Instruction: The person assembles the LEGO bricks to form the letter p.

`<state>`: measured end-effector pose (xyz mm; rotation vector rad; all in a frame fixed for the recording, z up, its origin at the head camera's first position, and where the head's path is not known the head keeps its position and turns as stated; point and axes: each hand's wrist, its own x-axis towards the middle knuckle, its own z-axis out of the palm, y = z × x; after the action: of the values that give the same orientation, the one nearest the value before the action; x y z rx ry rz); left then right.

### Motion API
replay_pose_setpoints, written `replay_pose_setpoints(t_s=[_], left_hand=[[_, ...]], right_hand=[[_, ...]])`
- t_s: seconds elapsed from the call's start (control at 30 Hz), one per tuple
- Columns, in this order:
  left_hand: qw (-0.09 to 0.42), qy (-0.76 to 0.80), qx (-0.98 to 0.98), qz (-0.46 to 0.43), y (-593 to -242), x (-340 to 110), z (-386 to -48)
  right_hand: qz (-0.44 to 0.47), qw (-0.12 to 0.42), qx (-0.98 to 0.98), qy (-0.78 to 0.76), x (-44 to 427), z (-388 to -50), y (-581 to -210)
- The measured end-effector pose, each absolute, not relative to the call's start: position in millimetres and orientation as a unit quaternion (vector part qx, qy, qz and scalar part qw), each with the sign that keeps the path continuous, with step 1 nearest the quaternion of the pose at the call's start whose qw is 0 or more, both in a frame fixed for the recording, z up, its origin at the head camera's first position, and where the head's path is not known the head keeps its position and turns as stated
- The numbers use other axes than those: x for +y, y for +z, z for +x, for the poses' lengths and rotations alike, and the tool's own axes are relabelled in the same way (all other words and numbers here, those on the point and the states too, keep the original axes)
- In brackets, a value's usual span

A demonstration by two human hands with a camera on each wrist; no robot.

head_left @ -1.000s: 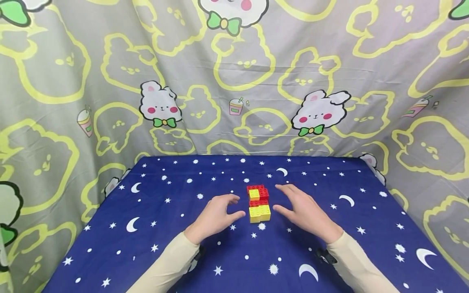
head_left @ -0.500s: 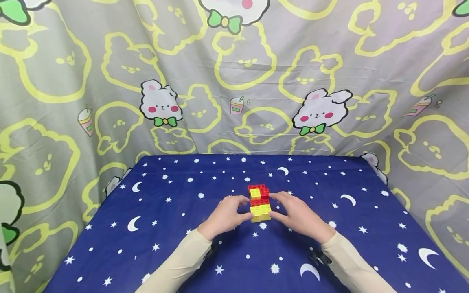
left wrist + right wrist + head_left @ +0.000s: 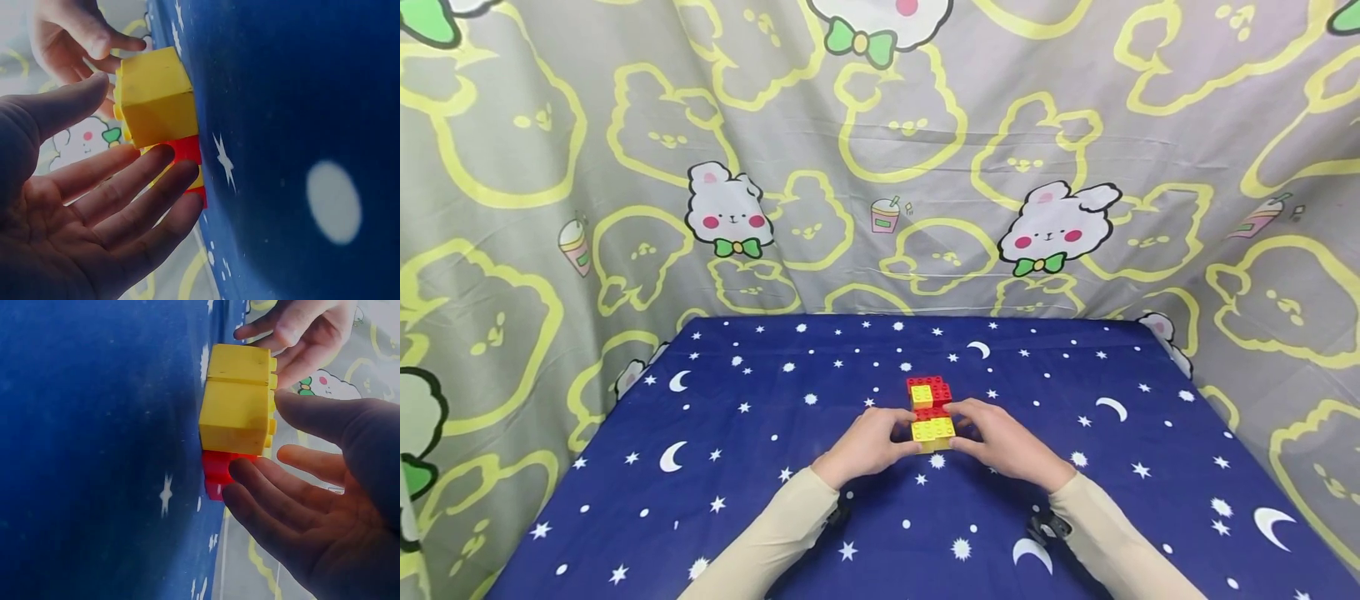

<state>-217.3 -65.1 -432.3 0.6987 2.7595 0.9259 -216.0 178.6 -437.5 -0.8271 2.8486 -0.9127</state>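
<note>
Several toy building bricks stand together mid-table. Two yellow bricks (image 3: 933, 431) are side by side at the near end. Behind them are red bricks (image 3: 943, 390), with a smaller yellow brick (image 3: 921, 394) among them. My left hand (image 3: 867, 446) is at their left side. In the left wrist view its fingers (image 3: 150, 172) reach along the red and yellow sides, extended, with the thumb near the yellow studs. On the right side is my right hand (image 3: 1011, 443); in the right wrist view its fingertips (image 3: 240, 470) meet the red brick and its thumb lies by the yellow studs.
A dark blue cloth (image 3: 760, 492) with white stars and moons covers the table. A grey curtain (image 3: 865, 117) with yellow outlines and rabbit faces hangs behind and at both sides. Each wrist carries a small black device, such as the right one (image 3: 1049, 527).
Both hands have moved inward from either side, until their fingers reach the bricks. The bricks stay in about the same place.
</note>
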Motion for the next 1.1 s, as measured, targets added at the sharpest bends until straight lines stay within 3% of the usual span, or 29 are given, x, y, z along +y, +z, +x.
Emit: replay_pose_setpoints(t_s=[0.33, 1.1], left_hand=[[0.059, 0.301, 0.921, 0.242, -439, -65, -220], [0.077, 0.326, 0.906, 0.259, -440, -77, -216]], right_hand=[[-0.287, 0.019, 0.909, -0.303, 175, -217, -440], [-0.302, 0.035, 0.900, -0.313, 165, -213, -447]])
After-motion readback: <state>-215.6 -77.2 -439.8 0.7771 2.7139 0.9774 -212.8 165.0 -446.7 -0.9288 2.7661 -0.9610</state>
